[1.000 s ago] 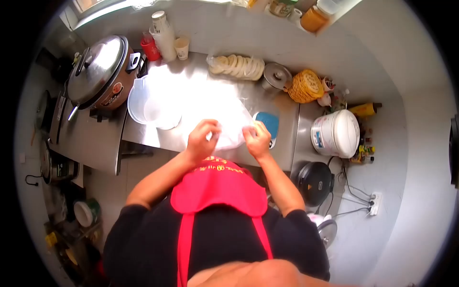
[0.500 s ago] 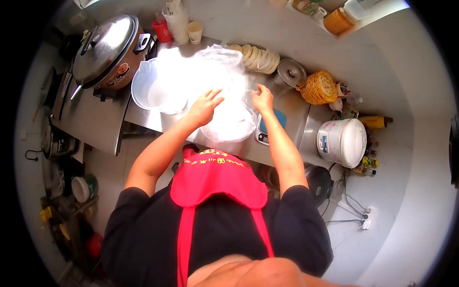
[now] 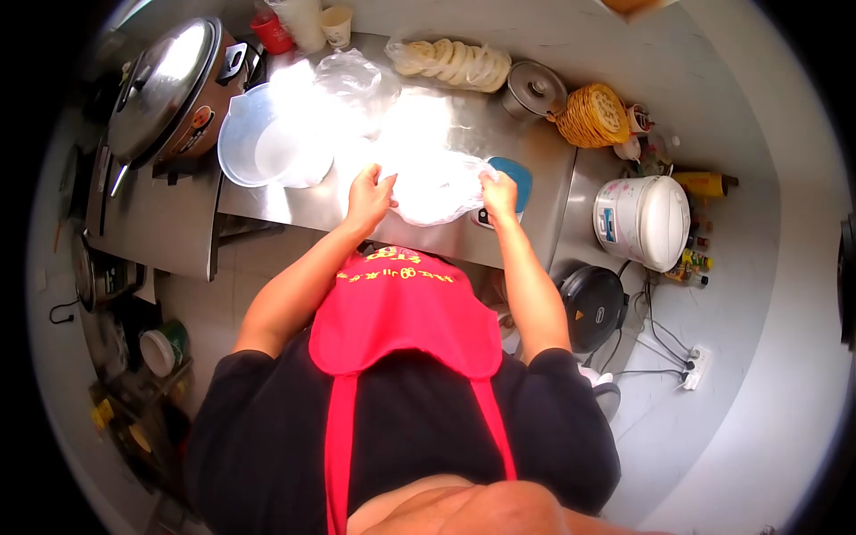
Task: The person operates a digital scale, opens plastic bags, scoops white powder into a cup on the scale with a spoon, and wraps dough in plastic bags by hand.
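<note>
A clear plastic bag [image 3: 437,192] is stretched between my two hands above the steel counter's front edge, its middle washed out by glare. My left hand [image 3: 370,198] is closed on the bag's left side. On the other side, my right hand [image 3: 498,193] grips the bag's right edge with bent fingers. Just behind and under my right hand lies a kitchen scale with a blue top [image 3: 512,178]. Another crumpled clear plastic bag [image 3: 357,85] sits farther back. To the left of my left hand stands a translucent plastic basin [image 3: 254,147].
A large lidded pot [image 3: 169,89] occupies the left. Along the back are paper cups [image 3: 336,27], bagged flat dough rounds [image 3: 450,64], a lidded steel pot [image 3: 535,89] and a yellow woven basket [image 3: 593,114]. A white rice cooker [image 3: 642,221] stands right.
Both hands have closed on the near plastic bag, drawing it into a smaller bundle between them. The other bag now lies apart, toward the back. The camera view has shifted slightly.
</note>
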`<state>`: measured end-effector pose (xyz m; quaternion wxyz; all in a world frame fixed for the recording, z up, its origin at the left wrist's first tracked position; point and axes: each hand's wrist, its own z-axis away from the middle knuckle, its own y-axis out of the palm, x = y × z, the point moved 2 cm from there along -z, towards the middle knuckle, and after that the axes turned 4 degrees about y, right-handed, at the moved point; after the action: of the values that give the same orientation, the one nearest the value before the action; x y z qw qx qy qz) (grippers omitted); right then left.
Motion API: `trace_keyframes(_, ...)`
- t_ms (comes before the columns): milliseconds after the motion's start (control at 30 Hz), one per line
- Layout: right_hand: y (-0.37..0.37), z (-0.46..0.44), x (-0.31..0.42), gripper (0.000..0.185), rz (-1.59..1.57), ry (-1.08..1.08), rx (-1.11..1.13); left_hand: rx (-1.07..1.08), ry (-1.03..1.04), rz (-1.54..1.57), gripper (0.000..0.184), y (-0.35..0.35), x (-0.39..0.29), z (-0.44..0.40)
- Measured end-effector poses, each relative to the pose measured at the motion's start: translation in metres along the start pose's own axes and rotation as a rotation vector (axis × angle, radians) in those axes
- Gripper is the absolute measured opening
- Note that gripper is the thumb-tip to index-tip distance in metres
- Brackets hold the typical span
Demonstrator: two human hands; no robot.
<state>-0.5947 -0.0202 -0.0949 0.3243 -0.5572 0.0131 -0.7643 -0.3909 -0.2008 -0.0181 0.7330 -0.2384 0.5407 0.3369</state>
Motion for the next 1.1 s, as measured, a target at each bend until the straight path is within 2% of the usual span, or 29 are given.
trace_keyframes(67, -0.014, -0.003, -0.019, 0.011, -0.186, 0.044, -0.078, 0.072, 0.040, 0.034, 0.010, 0.013, -0.011, 0.004)
trace_keyframes(167, -0.024, 0.019, -0.008, 0.012, -0.207, 0.052, -0.180, 0.190, 0.076, 0.147, 0.010, 0.024, -0.029, 0.014)
trace_keyframes(233, -0.012, 0.036, 0.007, 0.010, -0.202, 0.014, -0.178, 0.076, 0.008, 0.087, 0.013, 0.012, -0.019, 0.006)
trace_keyframes(300, 0.004, 0.059, 0.046, 0.009, -0.013, -0.210, 0.065, -0.180, -0.125, 0.077, 0.017, -0.020, 0.028, -0.025)
trace_keyframes(367, 0.028, 0.074, 0.072, 0.008, -0.118, -0.123, 0.151, -0.143, -0.091, 0.007, 0.017, -0.041, 0.034, -0.027)
trace_keyframes(433, 0.029, 0.075, 0.079, 0.007, -0.195, -0.145, 0.197, -0.104, -0.063, 0.004, 0.015, -0.040, 0.029, -0.022)
trace_keyframes(500, 0.014, 0.045, 0.063, 0.007, -0.155, -0.064, 0.028, -0.058, -0.027, 0.004, 0.014, -0.030, 0.017, -0.018)
trace_keyframes(567, -0.013, 0.012, 0.025, 0.011, 0.048, -0.069, -0.066, 0.209, 0.045, -0.021, 0.014, 0.002, -0.012, -0.003)
trace_keyframes(633, -0.032, 0.022, 0.029, 0.013, 0.107, -0.050, -0.124, 0.320, 0.045, 0.249, 0.014, 0.024, -0.037, 0.009)
trace_keyframes(667, -0.032, 0.027, 0.032, 0.013, 0.109, -0.047, -0.124, 0.268, 0.045, 0.272, 0.013, 0.022, -0.039, 0.007)
trace_keyframes(733, -0.018, 0.042, 0.047, 0.011, 0.007, -0.032, 0.052, 0.126, 0.042, 0.327, 0.013, 0.003, -0.021, -0.013)
trace_keyframes(800, 0.011, 0.074, 0.091, 0.007, -0.013, -0.155, 0.156, 0.006, -0.118, 0.182, 0.013, -0.025, 0.000, -0.026)
trace_keyframes(833, 0.026, 0.091, 0.109, 0.007, -0.149, -0.069, 0.212, -0.050, -0.161, 0.132, 0.013, -0.033, 0.007, -0.029)
trace_keyframes(900, 0.032, 0.105, 0.133, 0.007, -0.246, -0.096, 0.267, -0.019, -0.147, 0.152, 0.013, -0.034, -0.015, -0.015)
trace_keyframes(967, 0.024, 0.071, 0.110, 0.008, -0.111, -0.306, 0.121, 0.166, -0.074, 0.194, 0.015, -0.021, -0.031, -0.006)
trace_keyframes(1000, 0.008, 0.069, 0.117, 0.008, -0.139, -0.069, 0.118, 0.231, -0.037, 0.192, 0.013, -0.015, -0.035, -0.004)
trace_keyframes(1033, -0.002, 0.056, 0.099, 0.010, -0.199, 0.003, 0.140, 0.239, -0.036, 0.193, 0.013, -0.011, -0.040, 0.000)
trace_keyframes(1100, -0.019, 0.045, 0.071, 0.012, -0.128, 0.084, 0.075, 0.356, -0.103, 0.257, 0.014, -0.004, -0.046, 0.014)
